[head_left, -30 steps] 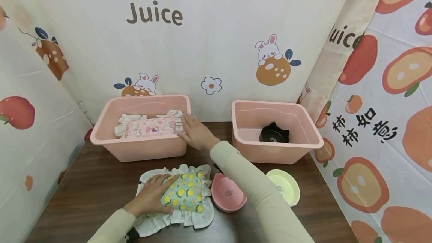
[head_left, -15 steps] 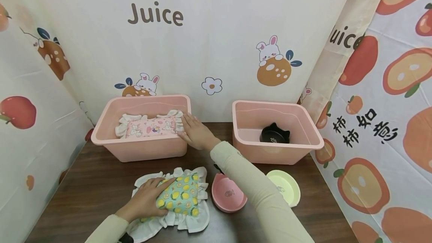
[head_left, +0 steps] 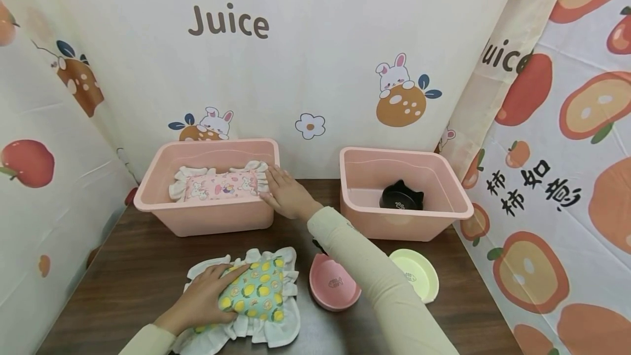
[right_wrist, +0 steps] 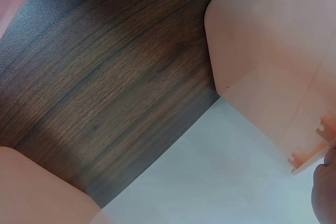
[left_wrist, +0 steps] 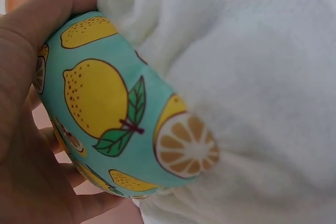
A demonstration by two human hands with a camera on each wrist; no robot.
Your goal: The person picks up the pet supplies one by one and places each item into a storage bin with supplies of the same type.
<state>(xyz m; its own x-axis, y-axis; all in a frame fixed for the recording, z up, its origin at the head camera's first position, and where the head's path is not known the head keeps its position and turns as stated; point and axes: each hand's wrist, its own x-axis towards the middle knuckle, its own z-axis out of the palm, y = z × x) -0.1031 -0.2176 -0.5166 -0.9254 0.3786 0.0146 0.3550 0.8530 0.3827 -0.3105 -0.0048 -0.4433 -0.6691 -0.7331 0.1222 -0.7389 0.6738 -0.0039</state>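
Note:
My left hand (head_left: 201,296) grips a small teal cushion (head_left: 258,289) with a lemon print and white ruffled edging, low at the front left. In the left wrist view, thumb and fingers wrap round the cushion's lemon-print side (left_wrist: 97,98). My right hand (head_left: 288,196) rests with fairly straight fingers on the right rim of the left pink bin (head_left: 212,218). Inside that bin lies a pink rabbit-print cushion (head_left: 222,186) with white ruffles. The right wrist view catches only a bit of the right hand (right_wrist: 324,192) at the bin's edge.
A second pink bin (head_left: 394,226) on the right holds a black cat-eared bowl (head_left: 401,196). On the dark wood table (head_left: 123,284) are a pink bowl (head_left: 334,289) and a pale green dish (head_left: 419,273), partly behind the right forearm. A printed curtain (head_left: 315,59) hangs behind.
My left hand has moved left and toward the front, carrying the lemon cushion with it, away from the pink bowl. The right hand stays on the bin rim.

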